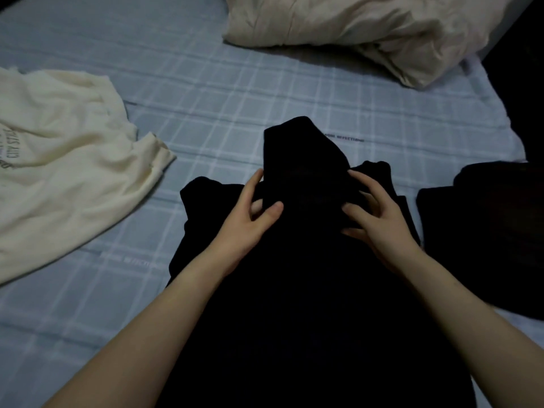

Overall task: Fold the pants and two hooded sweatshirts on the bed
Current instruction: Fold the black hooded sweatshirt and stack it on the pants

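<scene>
black hoodie (294, 290) lies lengthwise, hood (300, 148) pointing away; left hand (247, 216) pinches hood edge, right hand (379, 222) grip unclear (dark fabric).

Cream pillow (368, 30) — crumpled, far right corner; blue checked sheet (220, 92) beneath, small printed lettering on it.

black hoodie (294, 275); cream hoodie (64, 160), grey lettering; black pants (488, 231); pale-blue sheet (223, 92), white check; beige pillow (368, 30).
</scene>
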Motion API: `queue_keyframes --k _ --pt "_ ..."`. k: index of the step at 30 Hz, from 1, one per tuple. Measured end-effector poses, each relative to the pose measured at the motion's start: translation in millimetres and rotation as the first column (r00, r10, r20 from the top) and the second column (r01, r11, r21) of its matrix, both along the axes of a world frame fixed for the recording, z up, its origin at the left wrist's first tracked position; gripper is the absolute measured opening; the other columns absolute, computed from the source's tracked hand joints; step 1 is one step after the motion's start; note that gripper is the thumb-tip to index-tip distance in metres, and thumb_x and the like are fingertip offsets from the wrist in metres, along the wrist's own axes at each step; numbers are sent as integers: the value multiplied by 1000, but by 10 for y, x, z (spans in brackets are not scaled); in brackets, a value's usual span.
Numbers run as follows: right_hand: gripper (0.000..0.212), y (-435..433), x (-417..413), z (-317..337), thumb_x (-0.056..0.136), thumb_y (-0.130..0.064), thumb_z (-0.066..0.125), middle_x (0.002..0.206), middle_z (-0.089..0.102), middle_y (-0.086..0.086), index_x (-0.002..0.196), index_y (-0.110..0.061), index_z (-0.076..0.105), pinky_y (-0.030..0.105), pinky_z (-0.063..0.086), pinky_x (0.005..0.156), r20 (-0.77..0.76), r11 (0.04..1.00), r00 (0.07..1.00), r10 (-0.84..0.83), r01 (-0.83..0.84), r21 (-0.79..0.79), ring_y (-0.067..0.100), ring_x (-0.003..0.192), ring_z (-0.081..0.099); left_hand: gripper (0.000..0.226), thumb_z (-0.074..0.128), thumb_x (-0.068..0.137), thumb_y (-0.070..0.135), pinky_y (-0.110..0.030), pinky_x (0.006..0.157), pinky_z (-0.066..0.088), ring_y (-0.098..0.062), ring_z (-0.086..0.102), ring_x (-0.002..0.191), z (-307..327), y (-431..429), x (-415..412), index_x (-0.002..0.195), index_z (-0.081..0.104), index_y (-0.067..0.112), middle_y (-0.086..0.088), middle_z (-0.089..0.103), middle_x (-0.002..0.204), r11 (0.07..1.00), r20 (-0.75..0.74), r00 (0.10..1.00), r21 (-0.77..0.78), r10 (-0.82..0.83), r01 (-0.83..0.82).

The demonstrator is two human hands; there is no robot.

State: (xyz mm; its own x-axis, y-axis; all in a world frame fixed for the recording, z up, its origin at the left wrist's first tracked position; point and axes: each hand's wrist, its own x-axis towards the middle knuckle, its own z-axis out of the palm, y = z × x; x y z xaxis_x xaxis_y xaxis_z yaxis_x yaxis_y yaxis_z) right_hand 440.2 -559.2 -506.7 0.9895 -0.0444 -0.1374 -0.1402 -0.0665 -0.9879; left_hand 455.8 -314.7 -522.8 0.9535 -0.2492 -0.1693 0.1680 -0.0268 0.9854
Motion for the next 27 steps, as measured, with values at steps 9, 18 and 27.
queue_keyframes --k 9,18,27 --pt "24 -115 -328 548 82 -3 51 110 65 10 93 -20 65 37 47 93 42 959 991 128 -134 248 26 105 62 72 26 96 60 -38 104 41 -16 64 102 595 636 182 144 47 12 2 75 104 942 -375 864 -167 -335 292" --pt "20 -43 -503 611 101 -15 46 113 69 -6 110 -22 63 29 44 105 131 959 990 -42 77 -272 13 114 62 65 27 99 59 -16 117 14 -8 28 143 700 -54 -147 149 39 19 -3 36 157 681 139 920 714 -366 163" --pt "51 653 -905 -637 104 -47 12 164 4 -18 155 -45 3 43 7 126 6 564 989 148 -79 -822 5 153 -3 66 11 99 52 -45 123 3 -18 -3 152 -551 -334 -857 157 3 19 -2 -1 164 352 247 866 932 -434 -90"
